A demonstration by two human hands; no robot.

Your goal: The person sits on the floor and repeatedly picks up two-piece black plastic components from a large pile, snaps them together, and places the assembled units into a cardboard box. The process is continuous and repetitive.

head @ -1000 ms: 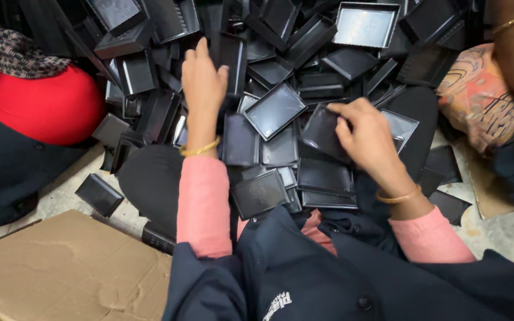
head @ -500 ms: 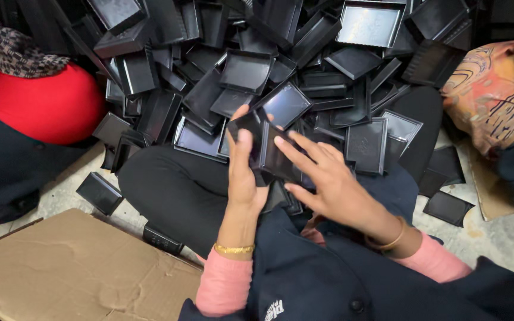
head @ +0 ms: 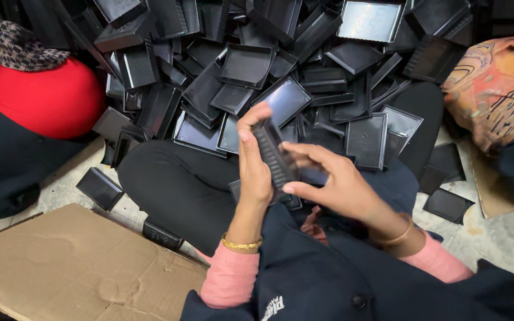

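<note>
My left hand [head: 254,163] grips a stack of black plastic trays [head: 275,156] edge-on, thumb on top and fingers wrapped behind. My right hand [head: 328,178] rests its fingers against the stack's right side and steadies it from below. Both hands sit above my lap, over my crossed legs in black trousers [head: 179,184]. A large heap of loose black rectangular trays [head: 251,65] fills the floor in front of me.
A flattened cardboard sheet [head: 72,261] lies at lower left. A person in red and dark clothes [head: 37,101] sits at left, another in patterned orange cloth [head: 489,89] at right. Stray trays [head: 99,187] lie on the concrete floor [head: 501,244].
My hands left the heap and came together over my lap with trays. The stack has turned from flat to edge-on in my left hand.
</note>
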